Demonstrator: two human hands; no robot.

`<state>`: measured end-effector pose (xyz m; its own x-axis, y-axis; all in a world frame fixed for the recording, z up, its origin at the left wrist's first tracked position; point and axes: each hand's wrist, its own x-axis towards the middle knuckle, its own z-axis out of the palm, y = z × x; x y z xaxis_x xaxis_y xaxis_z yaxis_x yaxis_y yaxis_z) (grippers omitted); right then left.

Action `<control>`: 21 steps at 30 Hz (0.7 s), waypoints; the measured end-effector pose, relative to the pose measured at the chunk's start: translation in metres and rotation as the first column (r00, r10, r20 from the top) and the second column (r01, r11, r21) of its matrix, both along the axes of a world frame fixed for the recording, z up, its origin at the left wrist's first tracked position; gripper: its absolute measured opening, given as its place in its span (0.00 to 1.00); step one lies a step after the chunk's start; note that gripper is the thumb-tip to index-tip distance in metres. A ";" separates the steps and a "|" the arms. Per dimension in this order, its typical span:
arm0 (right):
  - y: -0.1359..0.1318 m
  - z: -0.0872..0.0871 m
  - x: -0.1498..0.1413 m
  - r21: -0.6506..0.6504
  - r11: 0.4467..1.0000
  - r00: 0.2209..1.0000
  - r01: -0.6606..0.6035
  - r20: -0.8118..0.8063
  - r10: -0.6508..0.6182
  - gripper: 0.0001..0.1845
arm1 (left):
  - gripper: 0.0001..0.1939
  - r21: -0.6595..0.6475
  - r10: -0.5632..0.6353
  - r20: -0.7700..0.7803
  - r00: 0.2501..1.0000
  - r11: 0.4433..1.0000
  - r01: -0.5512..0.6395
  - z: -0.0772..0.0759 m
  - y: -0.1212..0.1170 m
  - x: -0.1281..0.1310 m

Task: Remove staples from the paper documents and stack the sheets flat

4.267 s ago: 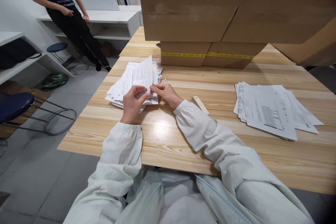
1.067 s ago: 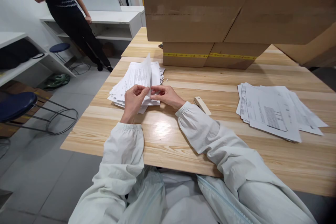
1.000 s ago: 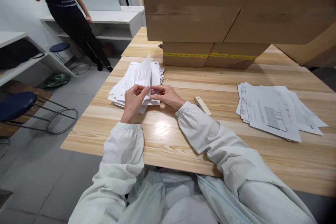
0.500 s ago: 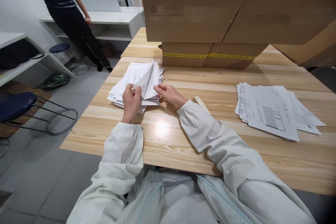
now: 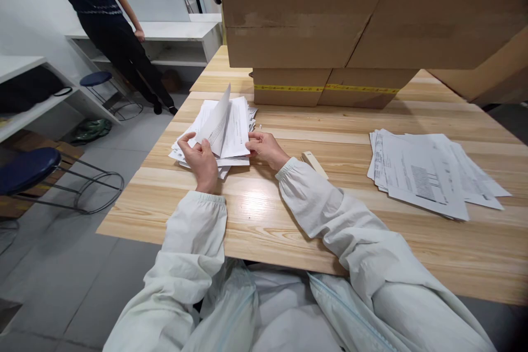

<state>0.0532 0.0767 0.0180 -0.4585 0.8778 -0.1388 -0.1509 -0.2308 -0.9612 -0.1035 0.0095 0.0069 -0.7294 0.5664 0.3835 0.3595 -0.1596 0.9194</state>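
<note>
A loose stack of printed paper sheets point(image 5: 238, 124) lies on the left part of the wooden table. One sheet point(image 5: 216, 121) stands half turned over, its free corner pointing up and its lower part leaning towards my left hand point(image 5: 201, 163). The thumb and index finger of that hand are spread apart at the stack's lower left, touching or very near the turned sheet. My right hand point(image 5: 266, 148) pinches the lower right edge of the papers; how many sheets are between its fingers is hidden.
Large cardboard boxes point(image 5: 297, 16) stand at the table's back. A second paper pile point(image 5: 424, 176) lies to the right, and a small pale strip-shaped object point(image 5: 314, 165) near my right sleeve. Beyond the table are a standing person point(image 5: 119, 38), stools point(image 5: 28, 170) and white shelves point(image 5: 181, 30).
The turned sheet has swung leftwards and stands more upright, uncovering more of the page beneath. My left fingers have spread apart and shifted slightly left. My right hand stays at the papers' edge.
</note>
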 end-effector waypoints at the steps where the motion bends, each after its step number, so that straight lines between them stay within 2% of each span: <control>1: 0.000 0.001 0.000 -0.011 1.000 1.000 0.018 -0.013 -0.018 0.14 | 0.22 -0.013 -0.010 -0.017 1.000 1.000 0.010 0.002 -0.001 0.002; 3: -0.001 0.005 -0.001 -0.019 0.999 0.998 0.049 -0.038 -0.050 0.13 | 0.25 -0.033 -0.007 -0.101 0.995 0.999 0.004 0.005 -0.003 0.004; 6: -0.002 0.011 -0.003 -0.009 0.998 0.997 0.063 -0.050 -0.063 0.10 | 0.15 -0.078 -0.060 -0.226 0.972 0.996 0.043 0.009 -0.006 0.005; 8: -0.002 0.015 -0.005 -0.004 0.997 0.996 0.076 -0.055 -0.076 0.09 | 0.13 -0.139 -0.165 -0.220 0.961 0.981 0.137 0.011 -0.008 0.003; 10: -0.002 0.017 -0.007 -0.001 0.997 0.995 0.075 -0.068 -0.075 0.09 | 0.13 -0.188 -0.298 -0.149 0.943 0.945 0.268 0.014 -0.011 0.002; 13: -0.002 0.020 -0.011 -0.014 0.999 0.995 0.038 -0.092 -0.040 0.12 | 0.17 -0.225 -0.419 -0.119 0.900 0.894 0.387 0.018 -0.015 0.002; 16: -0.003 0.023 -0.014 -0.037 0.999 0.994 0.029 -0.102 -0.033 0.11 | 0.19 -0.237 -0.420 -0.124 0.899 0.892 0.384 0.019 -0.016 0.001; 21: -0.003 0.021 -0.017 -0.042 0.999 0.995 0.026 -0.100 -0.030 0.12 | 0.15 -0.199 -0.385 0.044 0.922 0.901 0.385 0.018 -0.012 -0.002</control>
